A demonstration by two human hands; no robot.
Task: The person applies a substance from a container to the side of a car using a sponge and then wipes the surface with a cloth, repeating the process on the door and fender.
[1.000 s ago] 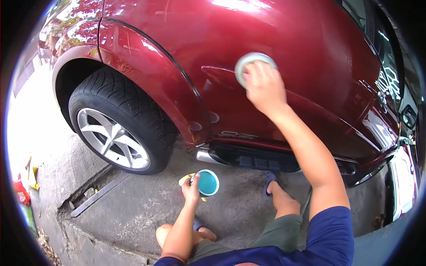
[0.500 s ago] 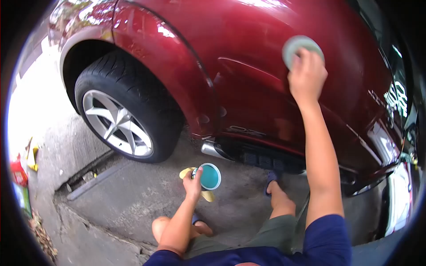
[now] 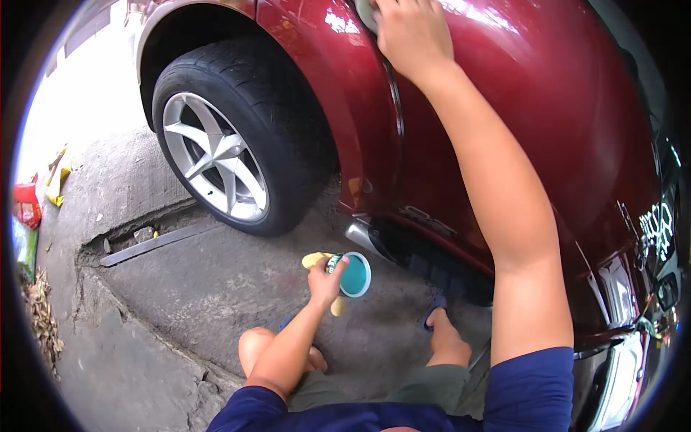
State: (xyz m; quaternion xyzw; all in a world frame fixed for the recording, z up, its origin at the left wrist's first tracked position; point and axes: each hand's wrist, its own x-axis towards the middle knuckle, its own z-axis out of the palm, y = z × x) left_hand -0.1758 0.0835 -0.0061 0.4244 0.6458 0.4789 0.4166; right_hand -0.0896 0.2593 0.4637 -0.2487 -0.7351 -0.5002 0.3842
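1. The left hand [image 3: 324, 283] clasps a teal-filled tub [image 3: 356, 276] low beside the car [image 3: 518, 144], fingers curled around it; mouth and long axis point up toward the camera, base hidden.
2. At the car's side, the right hand [image 3: 414, 36] covers a cropped pad [image 3: 366, 13]; finger spread unclear.

Car body [image 3: 533, 122] finished in glossy deep red, streaked white by reflections at top. Tyre [image 3: 288, 137] black, wheel [image 3: 216, 150] silver. Tub contents [image 3: 353, 276] coloured teal, rim edged white. Sleeves [image 3: 533, 389] dyed navy, shorts [image 3: 432, 385] grey-green. Bag at far left [image 3: 27, 204] coloured red.
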